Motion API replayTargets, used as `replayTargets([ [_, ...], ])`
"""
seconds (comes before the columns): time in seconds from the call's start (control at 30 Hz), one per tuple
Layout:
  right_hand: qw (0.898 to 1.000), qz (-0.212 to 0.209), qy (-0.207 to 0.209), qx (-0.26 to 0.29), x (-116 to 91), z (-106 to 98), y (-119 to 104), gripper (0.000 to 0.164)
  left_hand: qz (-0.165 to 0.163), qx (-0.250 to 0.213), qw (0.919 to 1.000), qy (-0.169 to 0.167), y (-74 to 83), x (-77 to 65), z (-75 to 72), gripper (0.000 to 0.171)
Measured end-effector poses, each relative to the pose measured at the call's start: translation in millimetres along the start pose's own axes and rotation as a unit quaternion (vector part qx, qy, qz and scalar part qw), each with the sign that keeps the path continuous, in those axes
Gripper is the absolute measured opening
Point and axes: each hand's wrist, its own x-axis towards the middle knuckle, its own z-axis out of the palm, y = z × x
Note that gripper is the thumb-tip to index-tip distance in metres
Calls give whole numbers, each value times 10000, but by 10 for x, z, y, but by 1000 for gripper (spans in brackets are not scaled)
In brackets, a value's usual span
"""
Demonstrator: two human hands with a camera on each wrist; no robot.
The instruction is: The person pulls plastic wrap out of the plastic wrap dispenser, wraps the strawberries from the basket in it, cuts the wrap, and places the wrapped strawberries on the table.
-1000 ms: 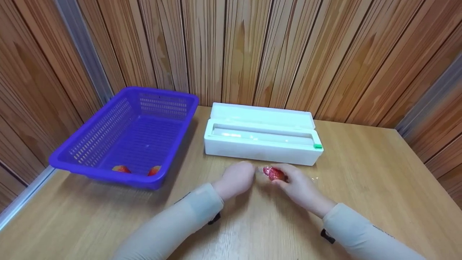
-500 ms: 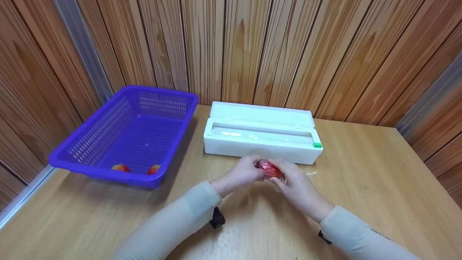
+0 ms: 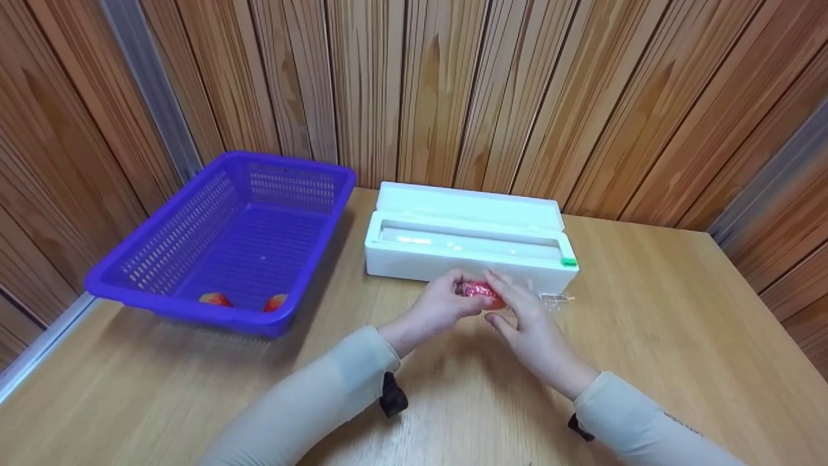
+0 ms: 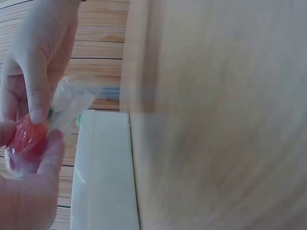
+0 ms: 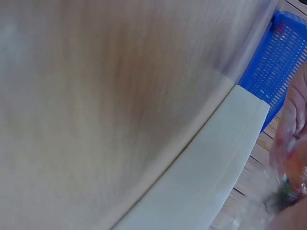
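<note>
A red strawberry in clear plastic wrap is between both hands, just in front of the white box. My left hand grips its left end, fingers and thumb bent round it. On the other end, my right hand has its thumb on the near side and fingers over the top. In the left wrist view the strawberry shows red under shiny film, and the loose film trails off beyond the right thumb. A green leafy cap appears at the edge of the right wrist view.
A white box with its lid raised holds a roll of clear film; a green slider sits at its right end. To the left, a purple basket contains two red-yellow fruits. A wood-panelled wall rises behind.
The left hand came in from beside the strawberry and took hold of its left end. Both hands have lifted slightly toward the box, and the film's loose end now sticks out on the right.
</note>
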Motion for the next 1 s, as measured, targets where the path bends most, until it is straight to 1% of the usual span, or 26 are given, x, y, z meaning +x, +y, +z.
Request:
replayTargets([
  [0.1,9966,507,68,639,7,4,-24,70,140,-376,9991,95,27,17,22,31],
  [0.17,9878,806,135,1327,10,5,-45,69,240,-589,9979,111,43,23,34,33],
  [0.2,9801,935,177,1744,13,4,-59,68,308,-685,9971,95,49,22,39,35],
  [0.27,9573,1161,300,2629,25,3,-90,64,328,-852,9958,31,60,8,46,35],
  [0.33,9267,1347,442,3479,46,-3,-126,58,302,-929,9952,-46,65,-11,49,34],
  [0.43,8812,1540,628,4426,70,-15,-172,48,201,-1003,9947,-135,70,-43,55,33],
  [0.5,8518,1635,677,4931,74,-21,-194,43,187,-1040,9942,-187,67,-53,62,33],
  [0.53,8395,1649,675,5133,75,-29,-203,41,189,-1050,9941,-201,69,-55,66,33],
  [0.6,8167,1754,630,5461,75,-37,-212,38,217,-1025,9943,-216,70,-58,74,34],
  [0.67,7953,1871,547,5740,76,-39,-210,37,248,-890,9956,-181,65,-58,80,34],
  [0.73,7779,2022,461,5932,79,-39,-201,38,289,-710,9970,-109,59,-55,80,33],
  [0.8,7656,2173,400,6041,82,-37,-194,41,304,-522,9982,-21,55,-50,79,31],
  [0.87,7560,2278,372,6125,82,-34,-188,44,302,-480,9984,-4,48,-48,77,30],
  [0.93,7539,2359,386,6119,79,-35,-186,45,279,-518,9983,-30,42,-47,83,31],
  [1.0,7536,2382,456,6109,78,-34,-191,42,275,-547,9981,-58,39,-46,94,34],
])
